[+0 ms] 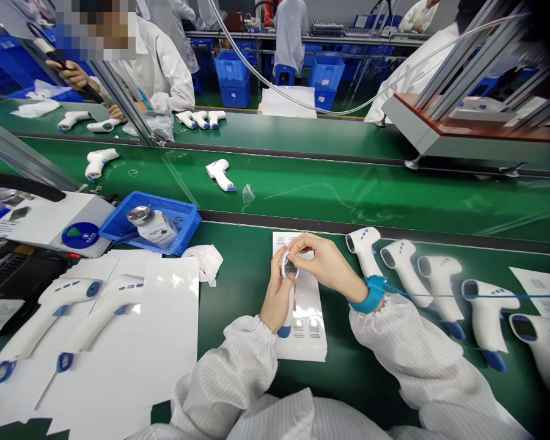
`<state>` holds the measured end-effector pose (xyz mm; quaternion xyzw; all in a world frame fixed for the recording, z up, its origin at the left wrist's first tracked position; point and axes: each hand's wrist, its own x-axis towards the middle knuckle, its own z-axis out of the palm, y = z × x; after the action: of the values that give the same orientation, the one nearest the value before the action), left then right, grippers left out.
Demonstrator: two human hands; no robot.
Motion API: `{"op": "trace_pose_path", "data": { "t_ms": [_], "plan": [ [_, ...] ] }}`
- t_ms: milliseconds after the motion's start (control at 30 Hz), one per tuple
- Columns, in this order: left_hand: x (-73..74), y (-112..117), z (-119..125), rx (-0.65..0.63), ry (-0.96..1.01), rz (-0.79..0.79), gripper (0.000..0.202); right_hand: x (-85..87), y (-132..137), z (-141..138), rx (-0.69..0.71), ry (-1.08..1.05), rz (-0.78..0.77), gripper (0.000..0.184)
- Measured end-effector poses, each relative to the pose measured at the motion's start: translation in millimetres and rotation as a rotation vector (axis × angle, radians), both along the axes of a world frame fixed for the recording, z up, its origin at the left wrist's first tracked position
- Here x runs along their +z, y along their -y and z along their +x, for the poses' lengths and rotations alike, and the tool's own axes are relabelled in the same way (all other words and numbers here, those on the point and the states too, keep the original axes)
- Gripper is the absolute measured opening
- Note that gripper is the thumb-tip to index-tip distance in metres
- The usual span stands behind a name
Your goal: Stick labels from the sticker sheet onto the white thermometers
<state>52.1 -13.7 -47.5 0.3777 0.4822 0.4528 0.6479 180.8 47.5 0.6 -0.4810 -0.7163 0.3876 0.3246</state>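
Note:
My left hand point(276, 296) is wrapped round a white infrared thermometer point(289, 266), its round screen end turned up toward me. The blue tip of its handle shows below my palm. My right hand point(325, 264), with a blue wrist strap point(369, 294) on its wrist, has thumb and fingers pinched together at the screen's rim. Whatever lies between those fingertips is too small to make out. Under both hands lies a white printed sheet point(309, 342) with rows of small labels. To the right stands a row of several similar thermometers point(488, 305).
On white paper point(169, 330) at left lie two thermometers point(50, 311). Behind them a blue tray point(187, 235) holds a metal-capped bottle point(158, 227). A crumpled tissue point(206, 263) lies beside it. The green conveyor point(302, 189) carries two more thermometers. A co-worker point(160, 67) sits across.

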Motion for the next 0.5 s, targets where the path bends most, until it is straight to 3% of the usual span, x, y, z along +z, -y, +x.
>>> {"op": "trace_pose_path", "data": {
  "t_ms": [267,500],
  "plan": [
    [11.4,-18.6,-1.2,0.027,-0.103,-0.125,0.032,-3.9,-2.3,4.3,0.005,-0.004,-0.034,0.006],
    [23.4,-11.2,-4.1,0.090,-0.233,-0.035,0.033,-2.9,6.8,14.4,-0.021,-0.218,-0.221,0.022]
  ]
}}
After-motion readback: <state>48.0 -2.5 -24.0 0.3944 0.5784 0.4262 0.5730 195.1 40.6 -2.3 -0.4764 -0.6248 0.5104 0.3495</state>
